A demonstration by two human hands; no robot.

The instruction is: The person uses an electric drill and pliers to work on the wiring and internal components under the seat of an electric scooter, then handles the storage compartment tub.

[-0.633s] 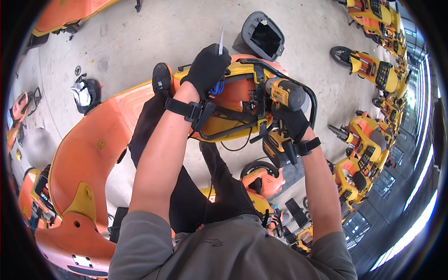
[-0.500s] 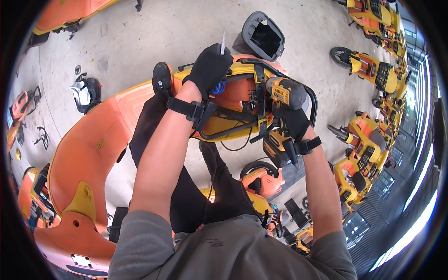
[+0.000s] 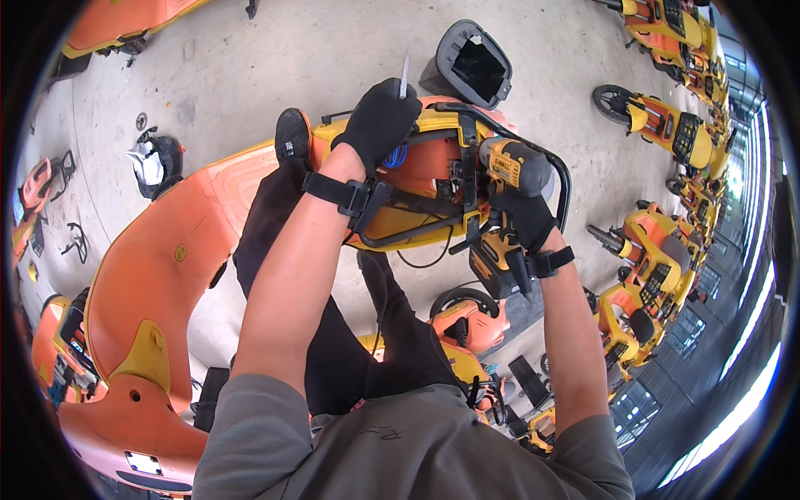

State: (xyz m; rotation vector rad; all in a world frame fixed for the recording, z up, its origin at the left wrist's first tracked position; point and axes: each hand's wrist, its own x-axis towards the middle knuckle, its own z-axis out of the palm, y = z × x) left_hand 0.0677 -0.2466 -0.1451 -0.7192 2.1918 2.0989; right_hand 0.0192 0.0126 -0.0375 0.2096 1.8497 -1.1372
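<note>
The yellow-and-black cordless driver [image 3: 515, 165] stood over the tail end of the orange-and-yellow scooter [image 3: 208, 196], beside a black bracket [image 3: 469, 162] in its exposed frame; whether its nose touched metal, I could not tell from where I stood. The person's right hand [image 3: 525, 218] was wrapped round its grip, above the chunky battery [image 3: 497, 265]. The left hand [image 3: 379, 121] was closed in a fist around a slim pale pointed piece [image 3: 405, 77], which stuck up past the knuckles, above the near-side opening. Just below that fist showed a bundle of blue wire [image 3: 395, 156].

To my eye, the step in hand was driver work at the opened rear, with the left hand kept ready beside it. The next move, I judged, called for a steady right wrist, the nose squared to whatever it met, and the pale point held clear of the wires.

Farther out, a dark grey open-topped bucket [image 3: 451, 65] stood near the tail, a black-and-white bag [image 3: 155, 163] lay on the concrete floor [image 3: 233, 83], and more scooters [image 3: 667, 129] lined the right side
</note>
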